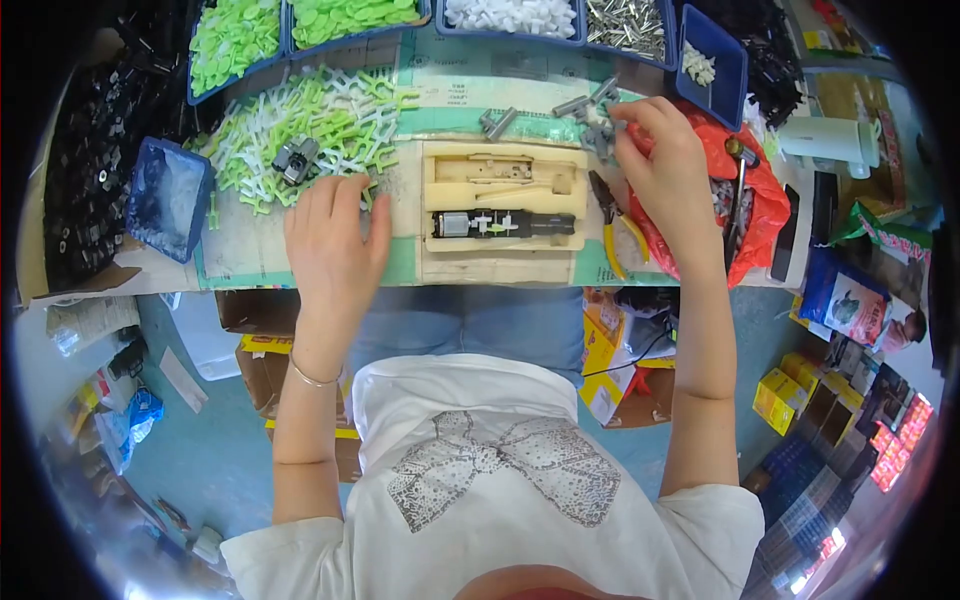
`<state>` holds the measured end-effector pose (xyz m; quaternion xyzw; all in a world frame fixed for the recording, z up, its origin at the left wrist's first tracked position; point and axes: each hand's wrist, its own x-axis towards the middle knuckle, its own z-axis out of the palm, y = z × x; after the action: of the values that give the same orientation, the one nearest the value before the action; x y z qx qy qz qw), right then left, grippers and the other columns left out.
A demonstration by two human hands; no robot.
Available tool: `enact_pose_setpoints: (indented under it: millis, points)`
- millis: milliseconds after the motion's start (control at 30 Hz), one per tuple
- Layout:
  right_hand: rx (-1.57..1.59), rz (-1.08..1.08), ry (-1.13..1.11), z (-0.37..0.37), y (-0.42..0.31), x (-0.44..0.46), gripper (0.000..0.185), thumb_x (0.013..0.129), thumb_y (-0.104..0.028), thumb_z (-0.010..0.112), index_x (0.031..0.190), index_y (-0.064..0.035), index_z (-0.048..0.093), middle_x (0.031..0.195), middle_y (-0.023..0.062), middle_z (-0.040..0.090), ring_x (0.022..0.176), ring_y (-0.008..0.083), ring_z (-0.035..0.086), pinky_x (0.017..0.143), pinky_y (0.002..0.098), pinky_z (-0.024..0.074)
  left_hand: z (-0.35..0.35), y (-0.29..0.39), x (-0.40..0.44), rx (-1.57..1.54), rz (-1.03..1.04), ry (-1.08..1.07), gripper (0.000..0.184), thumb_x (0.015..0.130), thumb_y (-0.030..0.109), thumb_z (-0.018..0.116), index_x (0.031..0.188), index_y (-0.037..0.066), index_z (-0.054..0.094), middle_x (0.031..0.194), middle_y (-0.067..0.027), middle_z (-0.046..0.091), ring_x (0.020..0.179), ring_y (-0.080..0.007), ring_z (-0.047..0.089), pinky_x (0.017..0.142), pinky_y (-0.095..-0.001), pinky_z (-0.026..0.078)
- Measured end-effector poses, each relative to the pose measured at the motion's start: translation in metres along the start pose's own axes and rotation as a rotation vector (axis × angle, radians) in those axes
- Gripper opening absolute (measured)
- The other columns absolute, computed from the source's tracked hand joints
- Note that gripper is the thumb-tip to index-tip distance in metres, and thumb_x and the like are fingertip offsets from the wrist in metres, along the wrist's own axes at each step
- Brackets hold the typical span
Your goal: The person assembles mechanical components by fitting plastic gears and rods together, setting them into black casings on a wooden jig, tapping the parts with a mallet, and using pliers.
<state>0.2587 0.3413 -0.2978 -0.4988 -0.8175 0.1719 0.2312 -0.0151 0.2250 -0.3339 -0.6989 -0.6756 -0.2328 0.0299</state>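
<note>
My left hand (335, 235) rests at the near edge of the pile of green and white plastic pieces (325, 120), just below a small black and grey part (295, 160). Its thumb stands apart from the other fingers. My right hand (665, 165) is over the right side of the bench, fingertips at the small grey parts (598, 138); whether it grips one is hidden. Between the hands lies a cream fixture (500, 195) with a black assembly (535, 224) in its lower slot. Pliers with yellow handles (612, 240) lie right of the fixture.
Blue bins of green discs (350, 14), white parts (510, 18) and metal pins (627, 27) line the back. A tilted blue bin (170, 200) stands at the left. On the right are a red bag (765, 205), a screwdriver (738, 150) and a pale green cup (825, 140).
</note>
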Motion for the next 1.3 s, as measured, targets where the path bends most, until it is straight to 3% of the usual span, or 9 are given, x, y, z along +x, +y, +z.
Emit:
enact_pose_setpoints:
  millis: [67,300,433,533,733,867,1000,1067,1300]
  points:
    - [-0.005,0.138,-0.136,-0.003,0.004,0.005,0.02,0.077,-0.003,0.058,0.096,-0.0004,0.064,0.091,0.0146,0.059,0.092,0.0328,0.056,0.081,0.0387,0.0461,0.0,-0.002,0.003,-0.024,0.001,-0.038,0.021,0.076,0.005,0.063,0.097,0.004,0.06,0.08,-0.0107,0.058,0.08,-0.0271,0.057,0.071,-0.0379,0.043]
    - [-0.217,-0.089,-0.015,0.013,0.007,0.022,0.024,0.078,-0.005,0.057,0.1,-0.0014,0.064,0.094,0.0143,0.061,0.094,0.0333,0.056,0.082,0.0414,0.0462,-0.001,0.001,0.011,0.05,-0.065,-0.24,0.029,0.072,-0.001,0.06,0.102,0.001,0.059,0.076,-0.0142,0.059,0.071,-0.0332,0.059,0.066,-0.0422,0.047]
    - [-0.372,-0.089,-0.082,0.005,0.025,0.027,0.032,0.08,-0.003,0.056,0.112,-0.0032,0.062,0.116,0.0153,0.06,0.101,0.0346,0.056,0.09,0.0402,0.0449,-0.002,0.003,0.014,0.015,-0.061,-0.095,0.032,0.068,-0.002,0.06,0.1,0.001,0.058,0.072,-0.011,0.056,0.067,-0.0292,0.058,0.062,-0.0385,0.047]
    - [-0.334,-0.173,-0.116,0.013,0.034,0.025,0.033,0.079,-0.002,0.057,0.112,-0.0031,0.062,0.116,0.0163,0.06,0.103,0.0345,0.055,0.091,0.0392,0.0448,-0.005,0.001,0.017,-0.122,-0.017,0.021,0.031,0.066,-0.003,0.059,0.096,0.002,0.06,0.069,-0.0089,0.056,0.063,-0.0274,0.056,0.06,-0.0368,0.047]
    - [-0.235,-0.202,-0.153,0.006,0.027,0.035,0.02,0.07,-0.002,0.067,0.089,-0.0018,0.065,0.09,0.0128,0.059,0.088,0.0324,0.057,0.077,0.0409,0.0465,-0.021,-0.004,0.004,-0.417,-0.092,0.106,0.022,0.071,-0.008,0.065,0.091,0.001,0.064,0.079,-0.0098,0.064,0.067,-0.0234,0.063,0.06,-0.0298,0.05]
    - [-0.087,-0.112,-0.077,0.007,0.024,0.031,0.019,0.075,-0.001,0.066,0.093,0.0011,0.065,0.097,0.0133,0.059,0.085,0.0295,0.059,0.075,0.0347,0.0475,-0.057,-0.028,-0.001,-0.272,-0.106,0.245,0.021,0.076,-0.01,0.063,0.094,0.0,0.065,0.086,-0.0113,0.066,0.075,-0.0242,0.064,0.066,-0.0293,0.051]
    - [0.169,-0.038,0.019,0.008,0.013,0.027,0.015,0.085,-0.001,0.061,0.1,0.002,0.062,0.099,0.0087,0.06,0.086,0.0162,0.059,0.074,0.024,0.0469,-0.097,-0.094,-0.004,-0.042,-0.243,0.403,0.02,0.08,-0.007,0.062,0.095,0.004,0.068,0.086,-0.0108,0.066,0.076,-0.0189,0.064,0.065,-0.0271,0.049]
    - [0.322,0.03,0.054,0.015,0.011,0.023,0.015,0.085,0.0,0.062,0.1,0.0018,0.061,0.098,0.0077,0.059,0.087,0.0142,0.058,0.074,0.0235,0.0467,-0.113,-0.116,-0.001,0.029,-0.416,0.293,0.014,0.082,-0.002,0.061,0.092,0.005,0.069,0.085,-0.0103,0.066,0.075,-0.0195,0.063,0.062,-0.0274,0.048]
    - [0.656,0.166,0.065,0.009,-0.006,0.012,0.014,0.084,0.004,0.062,0.098,0.0016,0.059,0.098,0.0039,0.058,0.086,0.0071,0.055,0.074,0.019,0.0445,-0.102,-0.16,0.01,0.338,-0.085,0.069,0.006,0.077,0.008,0.066,0.083,0.009,0.069,0.074,-0.0038,0.063,0.072,-0.0206,0.057,0.076,-0.0338,0.039]
